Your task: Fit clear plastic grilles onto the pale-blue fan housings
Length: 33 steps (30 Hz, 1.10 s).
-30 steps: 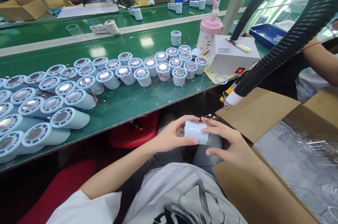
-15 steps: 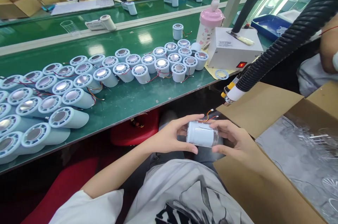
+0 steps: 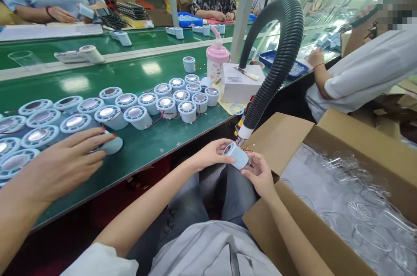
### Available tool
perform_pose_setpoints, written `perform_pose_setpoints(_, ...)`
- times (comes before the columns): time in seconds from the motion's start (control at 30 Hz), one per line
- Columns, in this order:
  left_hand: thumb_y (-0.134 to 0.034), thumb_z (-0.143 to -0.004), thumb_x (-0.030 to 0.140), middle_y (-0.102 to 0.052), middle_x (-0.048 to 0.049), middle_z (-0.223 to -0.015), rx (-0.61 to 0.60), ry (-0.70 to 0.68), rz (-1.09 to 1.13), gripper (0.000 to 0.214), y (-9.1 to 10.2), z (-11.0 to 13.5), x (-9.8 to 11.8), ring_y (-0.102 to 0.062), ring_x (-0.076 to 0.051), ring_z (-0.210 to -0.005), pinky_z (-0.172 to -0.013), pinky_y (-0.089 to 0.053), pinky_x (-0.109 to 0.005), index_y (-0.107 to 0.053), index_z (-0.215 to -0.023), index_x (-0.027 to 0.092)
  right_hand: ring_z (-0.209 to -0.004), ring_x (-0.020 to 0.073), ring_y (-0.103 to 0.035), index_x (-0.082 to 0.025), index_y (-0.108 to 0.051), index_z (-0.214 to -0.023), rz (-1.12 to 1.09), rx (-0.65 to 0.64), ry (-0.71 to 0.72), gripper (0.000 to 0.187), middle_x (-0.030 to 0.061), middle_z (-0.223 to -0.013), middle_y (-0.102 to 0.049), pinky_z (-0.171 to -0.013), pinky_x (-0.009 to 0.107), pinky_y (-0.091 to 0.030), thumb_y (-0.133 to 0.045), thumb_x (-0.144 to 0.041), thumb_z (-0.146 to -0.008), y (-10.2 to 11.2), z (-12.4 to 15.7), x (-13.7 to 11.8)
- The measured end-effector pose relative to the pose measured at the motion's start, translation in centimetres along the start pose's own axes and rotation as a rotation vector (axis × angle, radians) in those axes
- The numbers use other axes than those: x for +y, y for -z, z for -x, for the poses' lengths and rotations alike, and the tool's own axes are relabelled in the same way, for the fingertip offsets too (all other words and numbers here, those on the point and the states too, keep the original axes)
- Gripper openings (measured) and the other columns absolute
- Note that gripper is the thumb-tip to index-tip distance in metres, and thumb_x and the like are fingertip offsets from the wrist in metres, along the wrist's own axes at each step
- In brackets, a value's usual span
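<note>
Above my lap, my left hand (image 3: 215, 154) and my right hand (image 3: 260, 175) hold a light blue cylindrical housing (image 3: 237, 157) between them. It tilts, with its ringed end with a dark round centre up to the left, in my left fingers. My right fingers grip the lower end, where a bit of clear plastic cover shows. Thin wires stick out behind it. Close above hangs the metal tip of a hose nozzle (image 3: 241, 135); whether it touches the housing I cannot tell.
Rows of similar blue housings (image 3: 137, 115) stand on the green bench (image 3: 156, 141). Another person's hand (image 3: 71, 163) reaches over them from the left. A black corrugated hose (image 3: 276, 63) arches beside a white box (image 3: 243, 83). At right, a carton (image 3: 325, 137) holds clear plastic covers (image 3: 358, 211).
The view has shifted right and up. The housing has turned from lying level to tilted, its ringed end raised near the nozzle. Another person's hand has come in at left onto a housing.
</note>
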State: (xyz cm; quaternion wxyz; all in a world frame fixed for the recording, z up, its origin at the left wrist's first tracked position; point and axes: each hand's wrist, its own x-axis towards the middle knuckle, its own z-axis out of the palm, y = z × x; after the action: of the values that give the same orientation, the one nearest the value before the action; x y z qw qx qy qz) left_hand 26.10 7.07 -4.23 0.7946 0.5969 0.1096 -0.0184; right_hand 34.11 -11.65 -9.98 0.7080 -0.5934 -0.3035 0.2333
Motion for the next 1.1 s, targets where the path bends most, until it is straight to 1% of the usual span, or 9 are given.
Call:
perform_pose_setpoints(0.1,-0.087,-0.059,0.021,-0.064,-0.0131,-0.121,-0.01,-0.01,-0.02,0.079,0.6,1.8,0.0,-0.063,-0.023,-0.107,-0.094,-0.048,-0.037,-0.052,-0.129,0.018,-0.115,0.0258,-0.059,-0.025,-0.053,-0.108,0.03,-0.091,0.001,0.043,0.0104,-0.125,-0.059,-0.094,0.043,-0.052,-0.079,-0.035,-0.075,0.1,-0.1,-0.8)
perform_pose_setpoints(0.17,-0.086,-0.059,0.019,-0.061,-0.0127,-0.126,-0.027,-0.024,-0.056,0.091,0.6,3.7,0.0,-0.063,-0.024,-0.108,-0.094,-0.049,-0.038,-0.044,-0.139,0.024,-0.115,0.0258,-0.059,-0.025,-0.058,-0.107,0.053,-0.174,-0.019,0.043,0.0088,-0.123,-0.061,-0.096,0.043,-0.051,-0.082,-0.028,-0.072,-0.1,0.3,-1.8)
perform_pose_setpoints(0.2,-0.086,-0.059,0.019,-0.06,-0.0126,-0.128,-0.042,-0.04,-0.091,0.091,0.5,4.7,0.0,-0.062,-0.025,-0.111,-0.095,-0.048,-0.039,-0.043,-0.14,0.026,-0.115,0.026,-0.059,-0.025,-0.06,-0.106,0.071,-0.218,-0.033,0.043,0.0081,-0.122,-0.062,-0.096,0.042,-0.051,-0.083,-0.025,-0.07,-0.1,0.5,-2.5)
perform_pose_setpoints(0.33,-0.083,-0.065,0.017,-0.055,-0.0112,-0.137,-0.073,-0.155,-0.227,0.071,-0.4,8.4,0.4,-0.055,-0.026,-0.123,-0.102,-0.045,-0.038,-0.056,-0.131,0.026,-0.109,0.0252,-0.061,-0.027,-0.062,-0.108,0.259,-0.382,-0.06,0.042,0.005,-0.12,-0.064,-0.097,0.041,-0.05,-0.082,-0.022,-0.071,-0.6,1.4,-5.6)
perform_pose_setpoints(0.43,-0.082,-0.066,0.014,-0.054,-0.0098,-0.138,-0.062,-0.22,-0.255,0.071,-1.0,10.0,0.8,-0.054,-0.025,-0.124,-0.1,-0.047,-0.035,-0.056,-0.131,0.028,-0.103,0.0228,-0.064,-0.03,-0.06,-0.11,0.334,-0.459,-0.1,0.041,0.0022,-0.117,-0.064,-0.093,0.037,-0.052,-0.08,-0.025,-0.075,-0.9,1.7,-7.9)
perform_pose_setpoints(0.57,-0.083,-0.064,0.012,-0.053,-0.0082,-0.14,-0.065,-0.278,-0.313,0.077,-1.4,11.0,1.3,-0.05,-0.024,-0.129,-0.101,-0.047,-0.034,-0.054,-0.133,0.031,-0.106,0.0202,-0.062,-0.034,-0.059,-0.112,0.278,-0.502,-0.206,0.04,-0.0009,-0.12,-0.061,-0.091,0.032,-0.053,-0.078,-0.028,-0.077,-1.3,1.8,-9.9)
perform_pose_setpoints(0.73,-0.084,-0.063,0.014,-0.054,-0.0083,-0.139,-0.077,-0.349,-0.364,0.078,-1.7,11.3,1.8,-0.049,-0.025,-0.129,-0.104,-0.046,-0.035,-0.054,-0.133,0.031,-0.106,0.0188,-0.06,-0.034,-0.058,-0.114,0.141,-0.503,-0.35,0.04,-0.0004,-0.118,-0.06,-0.088,0.029,-0.053,-0.078,-0.032,-0.079,-1.4,1.9,-10.8)
perform_pose_setpoints(0.93,-0.083,-0.066,0.022,-0.054,-0.0087,-0.139,-0.063,-0.321,-0.4,0.074,-1.9,11.6,2.1,-0.049,-0.027,-0.13,-0.108,-0.042,-0.04,-0.054,-0.134,0.03,-0.09,0.0187,-0.063,-0.026,-0.055,-0.112,-0.029,-0.515,-0.508,0.039,0.0039,-0.104,-0.064,-0.073,0.028,-0.054,-0.074,-0.039,-0.081,-1.6,1.8,-11.0)
perform_pose_setpoints(1.1,-0.083,-0.067,0.024,-0.053,-0.0103,-0.14,-0.054,-0.323,-0.435,0.074,-1.9,11.9,2.2,-0.048,-0.028,-0.131,-0.108,-0.042,-0.042,-0.053,-0.134,0.029,-0.074,0.0149,-0.063,-0.022,-0.054,-0.107,-0.085,-0.471,-0.581,0.039,0.0031,-0.09,-0.067,-0.066,0.026,-0.054,-0.073,-0.045,-0.081,-2.1,1.7,-10.8)
